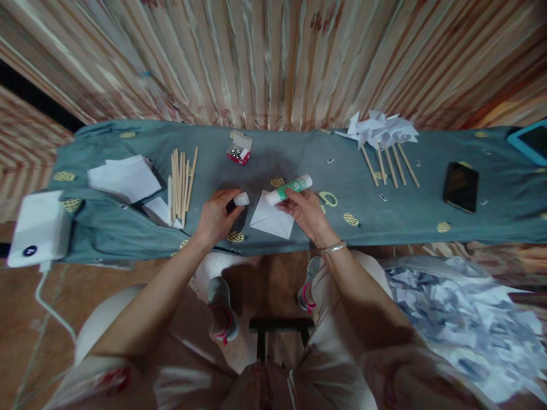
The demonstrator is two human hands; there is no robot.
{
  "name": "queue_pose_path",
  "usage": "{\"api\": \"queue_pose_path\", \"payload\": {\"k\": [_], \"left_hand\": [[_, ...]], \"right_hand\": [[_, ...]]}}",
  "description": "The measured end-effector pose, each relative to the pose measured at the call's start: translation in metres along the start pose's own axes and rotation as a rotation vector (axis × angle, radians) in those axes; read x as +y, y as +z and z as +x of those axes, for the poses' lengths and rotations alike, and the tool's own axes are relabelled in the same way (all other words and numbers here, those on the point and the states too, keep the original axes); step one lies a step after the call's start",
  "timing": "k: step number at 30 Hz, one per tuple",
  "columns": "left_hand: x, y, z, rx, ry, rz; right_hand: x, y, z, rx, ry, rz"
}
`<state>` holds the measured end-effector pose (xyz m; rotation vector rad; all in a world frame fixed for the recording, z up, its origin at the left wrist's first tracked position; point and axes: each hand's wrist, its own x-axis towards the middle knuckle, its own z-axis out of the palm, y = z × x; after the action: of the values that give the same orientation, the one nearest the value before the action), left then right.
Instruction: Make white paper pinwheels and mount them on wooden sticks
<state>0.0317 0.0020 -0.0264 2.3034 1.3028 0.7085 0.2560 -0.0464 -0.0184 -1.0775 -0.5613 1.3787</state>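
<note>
Between the thumb and fingers of my left hand (pixel 219 214) is a small white cap (pixel 241 199). My right hand (pixel 308 213) is closed around a green and white glue stick (pixel 289 190), tilted with its white end toward the left. Beneath that end, a folded white paper (pixel 272 220) lies on the patterned cloth near the front edge. The green scissors handle (pixel 328 198) shows just right of my right hand. A small red box of metal pins (pixel 239 149) stands open behind my left hand.
Wooden sticks (pixel 182 185) and white paper sheets (pixel 125 179) lie at left, beside a white device (pixel 40 229). Paper pinwheels on sticks (pixel 382 134), a phone (pixel 461 187) and a blue-edged device (pixel 531 141) are at right. Paper pieces (pixel 465 319) fill a bag below.
</note>
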Motion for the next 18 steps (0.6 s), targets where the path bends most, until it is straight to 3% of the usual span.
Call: {"api": "queue_pose_path", "payload": {"k": [10, 18], "left_hand": [[0.018, 0.008, -0.001, 0.049, -0.016, -0.221], [0.023, 0.008, 0.0, 0.022, 0.009, -0.22]], "right_hand": [[0.004, 0.002, 0.003, -0.029, -0.003, 0.007], [0.005, 0.003, 0.003, -0.025, 0.002, -0.004]]}}
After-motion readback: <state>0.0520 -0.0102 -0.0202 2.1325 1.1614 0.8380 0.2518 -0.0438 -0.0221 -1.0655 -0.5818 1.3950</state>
